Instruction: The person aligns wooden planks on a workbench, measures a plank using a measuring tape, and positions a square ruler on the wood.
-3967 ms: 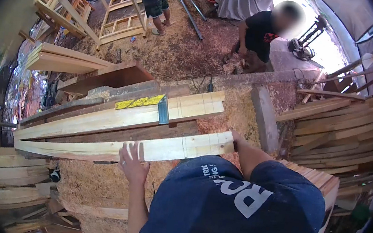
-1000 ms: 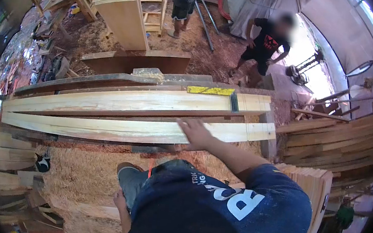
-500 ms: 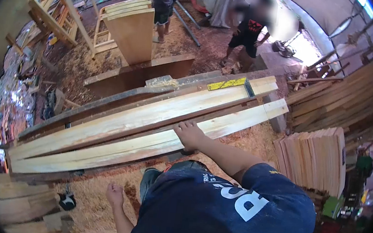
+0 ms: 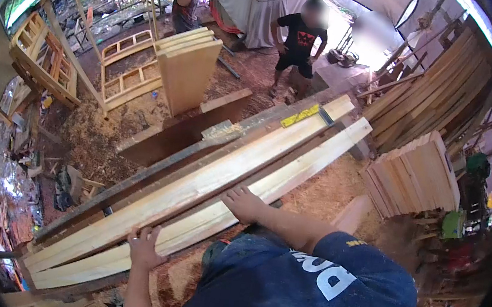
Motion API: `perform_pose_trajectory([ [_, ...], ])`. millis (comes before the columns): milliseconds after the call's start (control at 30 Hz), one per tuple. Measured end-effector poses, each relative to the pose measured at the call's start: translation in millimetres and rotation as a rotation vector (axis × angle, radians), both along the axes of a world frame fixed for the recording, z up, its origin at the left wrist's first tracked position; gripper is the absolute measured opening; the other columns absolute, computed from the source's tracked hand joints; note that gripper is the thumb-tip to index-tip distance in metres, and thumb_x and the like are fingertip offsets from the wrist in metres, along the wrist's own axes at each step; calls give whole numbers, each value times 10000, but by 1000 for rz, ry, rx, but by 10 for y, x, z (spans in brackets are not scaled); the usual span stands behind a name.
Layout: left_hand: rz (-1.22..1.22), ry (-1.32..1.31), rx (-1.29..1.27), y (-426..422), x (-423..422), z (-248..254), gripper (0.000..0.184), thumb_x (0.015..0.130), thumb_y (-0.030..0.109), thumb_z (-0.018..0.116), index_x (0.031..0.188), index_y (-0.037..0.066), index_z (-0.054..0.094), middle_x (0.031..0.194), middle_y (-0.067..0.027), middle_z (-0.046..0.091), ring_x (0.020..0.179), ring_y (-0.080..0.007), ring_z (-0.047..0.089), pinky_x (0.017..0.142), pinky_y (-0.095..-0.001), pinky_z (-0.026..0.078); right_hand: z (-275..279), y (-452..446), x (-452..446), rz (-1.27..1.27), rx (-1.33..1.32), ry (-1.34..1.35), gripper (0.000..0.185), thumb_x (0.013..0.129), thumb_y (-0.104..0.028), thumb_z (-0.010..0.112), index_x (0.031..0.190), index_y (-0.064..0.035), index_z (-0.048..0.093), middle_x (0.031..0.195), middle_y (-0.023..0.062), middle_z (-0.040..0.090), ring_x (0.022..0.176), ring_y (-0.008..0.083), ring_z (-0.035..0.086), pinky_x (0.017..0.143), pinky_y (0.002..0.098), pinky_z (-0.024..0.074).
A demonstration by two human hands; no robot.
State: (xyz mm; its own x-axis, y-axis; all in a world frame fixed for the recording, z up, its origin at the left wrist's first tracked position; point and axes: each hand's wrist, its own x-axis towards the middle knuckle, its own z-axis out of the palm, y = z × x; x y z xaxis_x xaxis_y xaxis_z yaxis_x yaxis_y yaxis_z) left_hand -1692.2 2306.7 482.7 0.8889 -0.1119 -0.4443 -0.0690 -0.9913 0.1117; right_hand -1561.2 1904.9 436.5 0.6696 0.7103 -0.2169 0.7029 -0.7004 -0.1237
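Note:
Two long pale boards lie side by side on a workbench, converging at the lower left. On the near board [image 4: 305,163] rests my right hand [image 4: 243,205], palm down with its fingers spread. My left hand [image 4: 145,248] touches the same board farther left, its fingers apart and a ring on one of them. Across the far board [image 4: 193,190], near its right end, lies a square with a yellow blade [image 4: 300,116] and a dark stock. Neither hand touches the square.
A person in black [image 4: 300,41] stands beyond the bench, hands on hips. Another person [image 4: 185,2] at the back has raised arms. Upright panels [image 4: 187,74] stand behind the bench. Stacked boards [image 4: 416,176] and long planks [image 4: 430,83] are at right.
The view has turned, so the boards slant more steeply. My left hand has come up from beside my body onto the near board. My right hand stays on it. The person at the back has raised arms.

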Motion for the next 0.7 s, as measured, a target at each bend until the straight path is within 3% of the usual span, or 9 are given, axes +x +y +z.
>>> perform_pose_trajectory([
  [33,-35,37,5,47,40,-40,1152,659,648,882,1650,300,411,1604,-122,490,1537,-440,288,1275,-619,190,-270,-9,-18,-24,31,-83,943,717,-294,873,1535,-77,456,1417,155,578,1380,337,531,1184,559,368],
  [100,-53,-21,95,75,-65,-187,1130,685,621,878,1651,269,408,1586,-116,506,1527,-435,303,1271,-626,190,349,-4,71,7,-44,169,875,735,-346,811,1502,-77,489,1461,179,552,1384,379,517,1167,566,382],
  [167,-19,-159,-10,192,-243,-458,1141,648,598,881,1632,233,432,1531,-119,541,1487,-458,350,1229,-655,232,211,-60,112,32,-52,157,1014,659,-441,846,1536,-100,468,1482,170,535,1392,381,511,1175,594,376],
  [200,-43,-287,-135,280,-275,-601,1178,573,586,891,1602,209,461,1475,-128,564,1444,-478,393,1175,-670,278,195,-80,106,31,-27,155,1039,661,-463,842,1557,-108,451,1467,163,541,1383,379,516,1170,629,369],
  [233,-50,-308,-126,269,-261,-602,1181,522,552,899,1574,206,488,1424,-139,575,1411,-487,419,1136,-667,312,98,-103,112,39,-13,147,1061,666,-474,843,1575,-111,435,1464,161,542,1383,379,519,1166,648,365],
  [300,-48,-300,-100,236,-242,-533,1152,554,567,909,1568,209,495,1398,-130,579,1399,-448,435,1159,-642,296,340,-58,157,41,-82,215,966,730,-400,824,1566,-102,445,1464,150,542,1415,346,498,1178,617,377],
  [500,-21,-215,-103,219,-213,-529,1083,625,617,904,1531,166,519,1337,-101,577,1328,-338,483,1130,-601,289,318,-109,202,57,14,219,1018,702,-465,853,1556,-100,437,1404,125,560,1364,327,520,1125,570,409],
  [700,-57,-285,-80,222,-190,-582,1039,600,556,897,1484,141,544,1267,-154,593,1183,-358,570,1020,-575,341,205,-162,208,55,29,230,1042,685,-502,866,1551,-111,439,1418,116,531,1375,311,497,1151,580,386],
])
